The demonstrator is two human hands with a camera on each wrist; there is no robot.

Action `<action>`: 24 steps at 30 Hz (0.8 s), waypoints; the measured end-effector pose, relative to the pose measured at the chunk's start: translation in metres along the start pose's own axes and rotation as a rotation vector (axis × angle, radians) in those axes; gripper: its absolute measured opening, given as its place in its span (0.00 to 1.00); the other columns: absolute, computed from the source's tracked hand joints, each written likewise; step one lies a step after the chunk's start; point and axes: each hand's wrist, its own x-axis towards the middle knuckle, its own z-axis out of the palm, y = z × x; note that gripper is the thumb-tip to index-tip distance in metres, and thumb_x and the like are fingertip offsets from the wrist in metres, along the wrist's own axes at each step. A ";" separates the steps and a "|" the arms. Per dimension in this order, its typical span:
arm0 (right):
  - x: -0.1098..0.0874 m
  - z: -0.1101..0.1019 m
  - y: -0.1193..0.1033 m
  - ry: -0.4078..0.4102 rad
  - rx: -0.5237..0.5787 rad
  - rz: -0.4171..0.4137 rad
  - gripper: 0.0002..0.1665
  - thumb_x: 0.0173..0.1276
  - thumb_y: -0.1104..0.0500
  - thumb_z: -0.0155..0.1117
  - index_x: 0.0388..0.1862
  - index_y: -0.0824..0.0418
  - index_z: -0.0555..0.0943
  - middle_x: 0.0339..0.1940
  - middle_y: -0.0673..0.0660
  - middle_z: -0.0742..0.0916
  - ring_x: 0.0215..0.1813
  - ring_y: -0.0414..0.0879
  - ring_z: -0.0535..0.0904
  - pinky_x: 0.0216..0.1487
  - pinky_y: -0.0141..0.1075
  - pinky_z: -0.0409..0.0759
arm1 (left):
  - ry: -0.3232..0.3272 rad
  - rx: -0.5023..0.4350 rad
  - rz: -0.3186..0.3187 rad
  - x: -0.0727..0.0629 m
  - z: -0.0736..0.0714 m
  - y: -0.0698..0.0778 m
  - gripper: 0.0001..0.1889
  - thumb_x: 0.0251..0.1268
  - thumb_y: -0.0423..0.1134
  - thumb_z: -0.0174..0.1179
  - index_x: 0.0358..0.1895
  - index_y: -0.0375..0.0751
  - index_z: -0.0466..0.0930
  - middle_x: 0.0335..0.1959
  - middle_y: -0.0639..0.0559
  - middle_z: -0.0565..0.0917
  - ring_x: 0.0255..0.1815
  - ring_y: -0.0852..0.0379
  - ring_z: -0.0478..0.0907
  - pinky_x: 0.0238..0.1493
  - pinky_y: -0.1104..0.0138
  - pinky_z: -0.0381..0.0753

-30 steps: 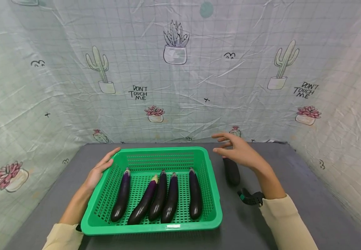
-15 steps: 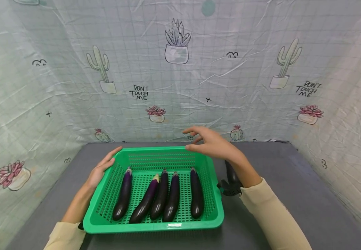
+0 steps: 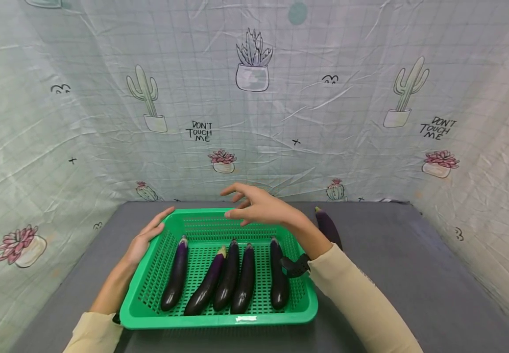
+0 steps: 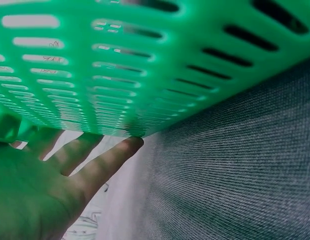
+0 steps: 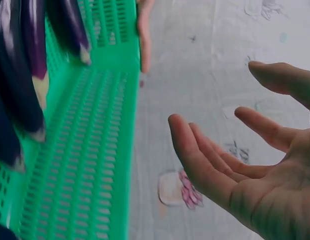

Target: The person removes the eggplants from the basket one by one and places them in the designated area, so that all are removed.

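5 eggplants (image 3: 176,277) are lying in the basket (image 3: 219,321), stems pointing away from the person, and 1 more eggplant (image 3: 328,226) is lying outside it, on the table (image 3: 386,274) to the right. The left hand (image 3: 141,242) is resting along the basket's left side, fingers straight. The right hand (image 3: 258,206) is hovering over the far rim, fingers loosely bent and spread, holding nothing.

For this step, I am judging that light bracing from the left hand is serving well, since such a basket is probably sliding easily on the table. The right hand is needing height: the band (image 3: 296,266) on its wrist is showing over the rightmost eggplant, and a dip could be knocking it or catching the rim. Loose fingers are suiting smooth skins like these, and any grip is likely doing best around the thick middle.

The outside eggplant's near end is hiding behind the right sleeve (image 3: 351,289), and the band is covering a little of the rightmost eggplant. In the left wrist view, dark patches are showing through the slots, too vague for naming. The right wrist view is cutting off several eggplants. How firmly the left hand is pressing, I cannot tell.
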 end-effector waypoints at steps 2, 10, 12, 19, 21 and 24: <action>0.005 0.006 0.000 -0.023 0.024 -0.006 0.32 0.78 0.55 0.64 0.78 0.50 0.68 0.72 0.63 0.73 0.69 0.58 0.79 0.50 0.43 0.88 | -0.005 -0.011 -0.003 0.000 0.001 0.001 0.30 0.89 0.44 0.32 0.84 0.34 0.45 0.84 0.31 0.41 0.70 0.81 0.61 0.62 0.83 0.65; 0.028 0.031 -0.002 -0.055 0.065 0.040 0.34 0.78 0.57 0.64 0.79 0.53 0.65 0.72 0.69 0.73 0.61 0.60 0.83 0.46 0.43 0.89 | 0.015 0.043 0.011 -0.002 0.000 0.000 0.29 0.89 0.42 0.32 0.84 0.33 0.47 0.85 0.35 0.45 0.85 0.52 0.46 0.66 0.77 0.59; 0.031 0.037 -0.003 -0.063 0.078 0.053 0.35 0.77 0.58 0.64 0.79 0.53 0.65 0.71 0.69 0.73 0.57 0.58 0.84 0.46 0.43 0.89 | -0.003 0.004 0.020 -0.003 0.000 -0.001 0.29 0.89 0.41 0.31 0.84 0.33 0.45 0.85 0.42 0.49 0.82 0.59 0.55 0.67 0.77 0.62; 0.042 0.053 -0.003 -0.089 0.122 0.076 0.38 0.77 0.58 0.64 0.81 0.50 0.62 0.69 0.68 0.75 0.58 0.56 0.83 0.46 0.44 0.89 | -0.141 -0.311 0.012 -0.005 -0.004 -0.002 0.29 0.89 0.41 0.27 0.86 0.43 0.37 0.74 0.63 0.69 0.67 0.62 0.78 0.61 0.69 0.82; 0.045 0.057 -0.003 -0.103 0.139 0.083 0.38 0.77 0.58 0.64 0.81 0.49 0.62 0.68 0.67 0.76 0.56 0.56 0.84 0.47 0.45 0.89 | -0.163 -0.346 0.010 -0.005 -0.004 -0.002 0.29 0.89 0.40 0.26 0.86 0.45 0.36 0.74 0.64 0.70 0.68 0.61 0.78 0.62 0.68 0.82; 0.048 0.063 -0.003 -0.119 0.157 0.097 0.38 0.77 0.58 0.65 0.81 0.48 0.63 0.66 0.66 0.77 0.53 0.53 0.84 0.47 0.44 0.89 | -0.175 -0.362 0.009 -0.004 -0.005 -0.003 0.29 0.89 0.40 0.25 0.86 0.46 0.37 0.74 0.63 0.70 0.68 0.61 0.78 0.62 0.67 0.82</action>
